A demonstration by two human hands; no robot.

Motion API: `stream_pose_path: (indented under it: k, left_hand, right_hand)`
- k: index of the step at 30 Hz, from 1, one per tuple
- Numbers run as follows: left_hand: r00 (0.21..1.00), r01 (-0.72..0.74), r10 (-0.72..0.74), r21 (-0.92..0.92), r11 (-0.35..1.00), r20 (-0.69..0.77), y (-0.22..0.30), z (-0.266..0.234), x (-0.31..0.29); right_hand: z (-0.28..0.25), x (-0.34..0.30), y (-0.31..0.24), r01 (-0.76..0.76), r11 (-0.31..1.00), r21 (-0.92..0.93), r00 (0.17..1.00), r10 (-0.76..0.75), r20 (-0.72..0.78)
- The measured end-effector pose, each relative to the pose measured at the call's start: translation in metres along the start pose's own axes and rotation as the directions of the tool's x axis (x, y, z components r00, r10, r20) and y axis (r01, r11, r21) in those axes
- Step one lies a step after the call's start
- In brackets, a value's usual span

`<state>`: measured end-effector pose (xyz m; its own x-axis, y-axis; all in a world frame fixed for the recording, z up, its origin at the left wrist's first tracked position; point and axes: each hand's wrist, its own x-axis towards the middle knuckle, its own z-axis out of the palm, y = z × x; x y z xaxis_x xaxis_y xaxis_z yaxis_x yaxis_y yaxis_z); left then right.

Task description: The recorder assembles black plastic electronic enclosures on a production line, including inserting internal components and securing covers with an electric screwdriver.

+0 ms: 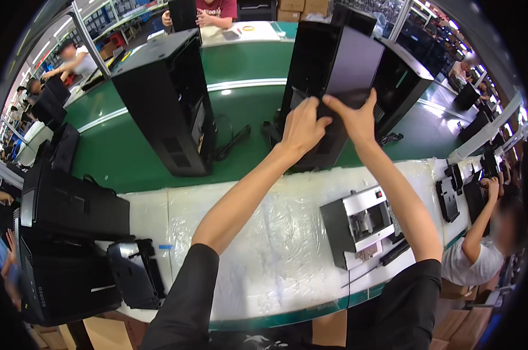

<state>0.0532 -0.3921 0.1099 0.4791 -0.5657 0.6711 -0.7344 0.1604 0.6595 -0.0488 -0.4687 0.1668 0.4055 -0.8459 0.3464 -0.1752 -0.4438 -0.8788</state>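
Observation:
A tall black computer case (325, 140) stands at the far side of the white bench, on a green conveyor. Its left side looks dark and open, and a glossy dark face (357, 58) catches the light. My left hand (304, 125) is closed at its near left edge, fingers bent inward and thumb pointing right. Against its near right edge rests my right hand (359, 119), thumb across the near face and index finger stretched up the side; its other fingers are partly hidden. Another open-sided black case (153, 111) stands to the left, with a black cable (233, 143) beside it.
A silver screw feeder (363, 224) and a dark electric screwdriver (395, 252) lie under my right forearm. Black cases (71, 204) and a black panel (137, 274) crowd the bench's left end. Another case (401, 81) stands right behind. Co-workers sit across and at right (479, 251).

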Motion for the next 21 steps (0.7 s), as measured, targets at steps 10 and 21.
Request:
stream_pose_path:
  k: [10,21]
  left_hand:
    - [0.995,0.098,-0.099,0.063,0.993,0.014,0.033,-0.019,0.002]
    - [0.995,0.029,-0.014,0.157,0.987,-0.097,-0.005,-0.133,-0.069]
  right_hand:
    - [0.042,0.039,-0.005,-0.101,0.935,-0.341,0.989,0.131,0.068]
    - [0.055,0.125,0.03,0.245,0.836,-0.492,0.969,-0.221,0.107]
